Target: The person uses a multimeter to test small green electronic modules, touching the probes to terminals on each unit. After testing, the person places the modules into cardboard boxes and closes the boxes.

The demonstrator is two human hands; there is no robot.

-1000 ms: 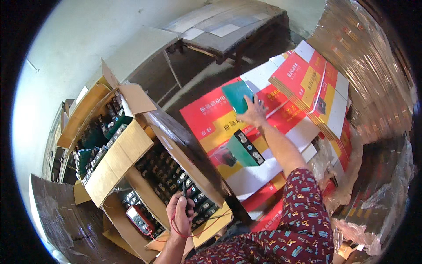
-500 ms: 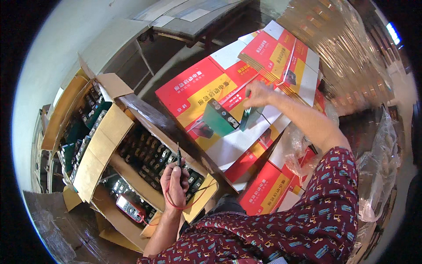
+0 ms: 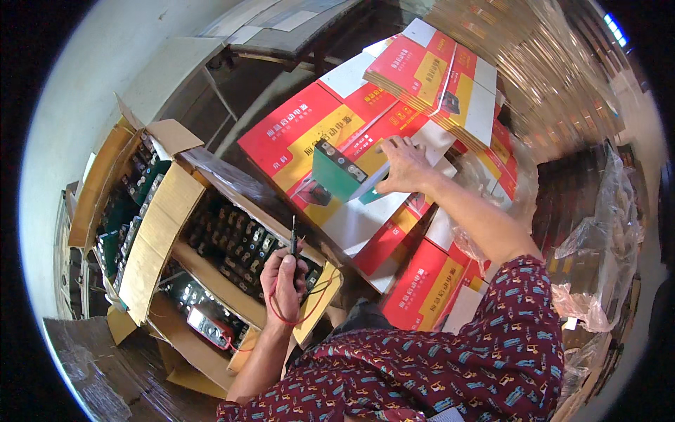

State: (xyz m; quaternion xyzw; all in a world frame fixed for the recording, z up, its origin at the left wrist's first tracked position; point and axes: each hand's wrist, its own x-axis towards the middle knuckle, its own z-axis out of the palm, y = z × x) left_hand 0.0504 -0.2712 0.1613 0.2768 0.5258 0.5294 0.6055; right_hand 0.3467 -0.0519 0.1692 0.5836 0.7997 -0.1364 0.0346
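Observation:
My left hand (image 3: 285, 281) is closed round a black test probe (image 3: 293, 235), its metal tip pointing up and a red lead looping below the fingers. The probe is over the edge of a cardboard box (image 3: 218, 281) of dark battery cells. To the right, a green battery cell (image 3: 336, 176) with two metal terminals on its narrow face stands on a red, yellow and white carton (image 3: 281, 133). Beside it, my right hand (image 3: 408, 165) spans a second green cell (image 3: 370, 196), thumb against its near edge. The hand hides most of that cell.
A multimeter (image 3: 207, 327) rests in the box at lower left. Another open box (image 3: 133, 204) of cells stands behind. Flattened cartons (image 3: 429, 70) are stacked at the far end, with brown cardboard (image 3: 548, 63) beyond. Clear plastic wrap (image 3: 598, 239) hangs at right; a table (image 3: 295, 42) is at the back.
My right hand has turned and spread wider over the second cell, which shows less now. The left hand still holds the probe, a little to the right. The whole view has shifted slightly.

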